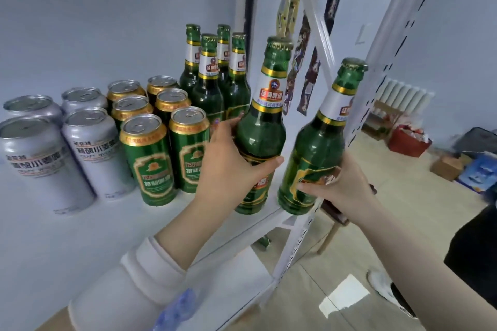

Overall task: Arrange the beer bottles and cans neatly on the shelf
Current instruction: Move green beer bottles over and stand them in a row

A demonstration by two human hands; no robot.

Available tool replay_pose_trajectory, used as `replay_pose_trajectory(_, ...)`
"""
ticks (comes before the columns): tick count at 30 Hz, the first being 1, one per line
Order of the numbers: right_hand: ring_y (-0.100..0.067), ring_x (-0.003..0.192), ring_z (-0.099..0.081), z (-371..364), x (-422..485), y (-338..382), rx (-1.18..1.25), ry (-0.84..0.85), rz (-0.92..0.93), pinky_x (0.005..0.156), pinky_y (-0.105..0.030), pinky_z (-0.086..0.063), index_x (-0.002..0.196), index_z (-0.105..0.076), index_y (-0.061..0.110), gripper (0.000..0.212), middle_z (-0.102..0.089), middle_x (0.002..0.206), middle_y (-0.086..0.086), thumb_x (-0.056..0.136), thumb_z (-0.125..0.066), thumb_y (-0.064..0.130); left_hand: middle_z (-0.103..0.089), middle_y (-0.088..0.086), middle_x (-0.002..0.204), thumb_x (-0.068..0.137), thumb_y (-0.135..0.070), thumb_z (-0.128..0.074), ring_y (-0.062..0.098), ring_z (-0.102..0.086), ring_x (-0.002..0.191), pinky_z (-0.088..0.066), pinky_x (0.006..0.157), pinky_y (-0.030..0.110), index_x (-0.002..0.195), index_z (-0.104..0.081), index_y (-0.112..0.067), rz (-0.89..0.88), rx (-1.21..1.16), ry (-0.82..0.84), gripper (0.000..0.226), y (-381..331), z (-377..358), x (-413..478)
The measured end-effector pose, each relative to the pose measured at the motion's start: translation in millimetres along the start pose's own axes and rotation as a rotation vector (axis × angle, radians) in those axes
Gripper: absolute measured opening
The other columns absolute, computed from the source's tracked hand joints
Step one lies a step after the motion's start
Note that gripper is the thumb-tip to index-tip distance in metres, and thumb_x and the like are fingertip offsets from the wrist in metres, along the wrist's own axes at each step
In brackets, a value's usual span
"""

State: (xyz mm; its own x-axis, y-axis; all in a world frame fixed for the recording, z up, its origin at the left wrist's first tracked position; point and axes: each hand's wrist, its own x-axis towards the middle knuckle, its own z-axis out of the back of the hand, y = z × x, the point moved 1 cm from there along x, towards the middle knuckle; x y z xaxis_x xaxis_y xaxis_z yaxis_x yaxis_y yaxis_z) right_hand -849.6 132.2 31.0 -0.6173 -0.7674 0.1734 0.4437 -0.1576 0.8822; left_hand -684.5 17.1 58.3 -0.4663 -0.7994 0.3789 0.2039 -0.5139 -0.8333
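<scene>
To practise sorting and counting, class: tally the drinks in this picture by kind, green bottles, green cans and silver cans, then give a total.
green bottles: 6 (one gripped in the left hand, one in the right hand)
green cans: 6
silver cans: 4
total: 16

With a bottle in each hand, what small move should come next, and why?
Probably slide the green glass bottle in the left hand back beside the four standing green bottles: it sits forward, and the tilted green bottle in the right hand, at the white shelf edge, needs room.
</scene>
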Motion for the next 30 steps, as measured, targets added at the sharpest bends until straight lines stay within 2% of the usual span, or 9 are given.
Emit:
replay_pose_trajectory(2,0.0,0.098,-0.058,2.9,22.7,-8.6,-0.01,0.054,0.019,0.071,-0.012,-0.044,0.118,-0.049,0.021,0.075,-0.063,0.109,0.011,0.053,-0.087,0.018,-0.057,-0.003,0.117,0.057,-0.037,-0.083,0.007,-0.05,0.102,-0.04,0.085,0.021,0.126,-0.043,-0.015,0.045,0.042,-0.042,0.083,3.9,-14.1,4.3)
replay_pose_trajectory(5,-0.008,0.1,-0.058,5.6,51.9,-22.0,-0.016,0.146,0.036,0.08,-0.025,-0.047,0.121,-0.046,0.02,0.08,-0.061,0.112,0.007,0.053,-0.087,0.022,-0.056,-0.005,0.113,0.058,-0.037,-0.083,0.007,-0.05,0.1,-0.039,0.083,0.02,0.124,-0.043,-0.016,0.118,0.102,-0.113,0.08,5.7,-32.2,7.5)
replay_pose_trajectory(7,-0.008,0.092,-0.058,5.3,67.8,-26.1,-0.023,0.211,0.045,0.08,-0.03,-0.048,0.119,-0.045,0.019,0.079,-0.061,0.109,0.005,0.052,-0.088,0.021,-0.056,-0.004,0.116,0.058,-0.038,-0.083,0.009,-0.053,0.104,-0.039,0.084,0.02,0.125,-0.043,-0.016,0.164,0.143,-0.158,0.081,4.9,-42.1,10.6)
replay_pose_trajectory(9,-0.005,0.083,-0.058,2.4,80.5,-28.9,0.005,0.271,0.053,0.071,-0.025,-0.048,0.114,-0.044,0.018,0.074,-0.061,0.104,0.004,0.054,-0.088,0.016,-0.057,-0.001,0.122,0.059,-0.038,-0.082,0.013,-0.054,0.11,-0.041,0.087,0.022,0.128,-0.041,-0.015,0.2,0.175,-0.215,0.084,4.6,-49.0,14.4)
replay_pose_trajectory(13,0.001,0.082,-0.056,-3.7,99.7,-33.7,0.064,0.376,0.061,0.063,-0.009,-0.042,0.113,-0.043,0.021,0.07,-0.058,0.096,0.011,0.058,-0.086,0.01,-0.058,-0.002,0.12,0.059,-0.036,-0.083,0.012,-0.054,0.108,-0.041,0.087,0.022,0.128,-0.041,-0.015,0.263,0.219,-0.3,0.084,5.1,-57.1,20.3)
replay_pose_trajectory(17,0.004,0.084,-0.055,-12.6,114.0,-35.9,0.096,0.427,0.068,0.065,-0.012,-0.044,0.112,-0.043,0.022,0.07,-0.057,0.099,0.01,0.057,-0.086,0.012,-0.057,-0.001,0.123,0.057,-0.036,-0.084,0.015,-0.054,0.112,-0.043,0.09,0.025,0.129,-0.04,-0.015,0.303,0.261,-0.347,0.087,8.9,-60.0,27.5)
replay_pose_trajectory(23,-0.012,0.104,-0.055,-25.4,121.2,-35.2,0.119,0.437,0.103,0.089,-0.03,-0.048,0.125,-0.039,0.018,0.078,-0.055,0.114,0.006,0.062,-0.083,0.015,-0.051,0.004,0.131,0.058,-0.036,-0.084,0.018,-0.048,0.122,-0.038,0.091,0.021,0.132,-0.034,-0.011,0.323,0.309,-0.293,0.093,12.7,-61.1,34.3)
replay_pose_trajectory(27,0.001,0.107,-0.051,-27.0,115.2,-45.8,0.182,0.461,0.126,0.091,-0.023,-0.045,0.128,-0.037,0.03,0.079,-0.051,0.113,0.023,0.064,-0.082,0.016,-0.039,-0.001,0.144,0.062,-0.048,-0.074,0.01,-0.038,0.132,-0.035,0.104,0.021,0.142,-0.023,-0.014,0.208,0.349,-0.248,0.101,-13.9,-41.7,43.2)
replay_pose_trajectory(30,0.01,0.109,-0.047,-26.2,110.5,-58.4,0.226,0.441,0.107,0.093,-0.022,-0.043,0.131,-0.036,0.031,0.079,-0.047,0.115,0.034,0.068,-0.079,0.012,-0.049,-0.014,0.129,0.075,-0.039,-0.068,-0.004,-0.043,0.114,-0.035,0.091,0.004,0.14,-0.03,-0.02,0.121,0.338,-0.169,0.077,-43.5,-19.3,63.9)
